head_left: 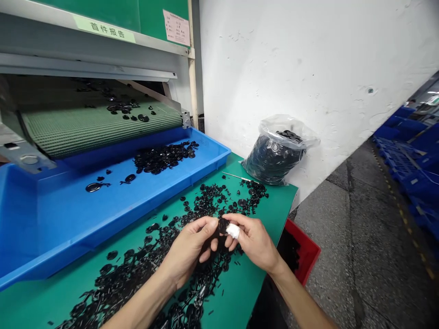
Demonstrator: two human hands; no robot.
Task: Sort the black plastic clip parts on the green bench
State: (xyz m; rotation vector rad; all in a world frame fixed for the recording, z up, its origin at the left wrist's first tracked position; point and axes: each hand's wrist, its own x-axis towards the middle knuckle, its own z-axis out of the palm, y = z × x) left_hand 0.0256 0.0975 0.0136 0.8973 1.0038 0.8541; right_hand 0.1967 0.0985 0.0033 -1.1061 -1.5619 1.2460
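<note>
Between my two hands, just above the table, is a small round black plastic part (223, 225). My left hand (195, 242) pinches its left side with thumb and forefinger. On the other side, the fingers of my right hand (252, 237) close on the same part; white tape (233, 230) wraps its thumb. Under and around both hands, many small black plastic parts (137, 269) lie scattered across the green table (240, 292). Some are round discs, others thin branching pieces. My fingers partly cover the held part, so its details are hard to make out.
A blue tray (113, 219) with black parts stands under a green conveyor belt (103, 125) at left. A clear bag (274, 155) full of black parts leans near the white wall (274, 59). Below the table's right edge sits a red bin (310, 251).
</note>
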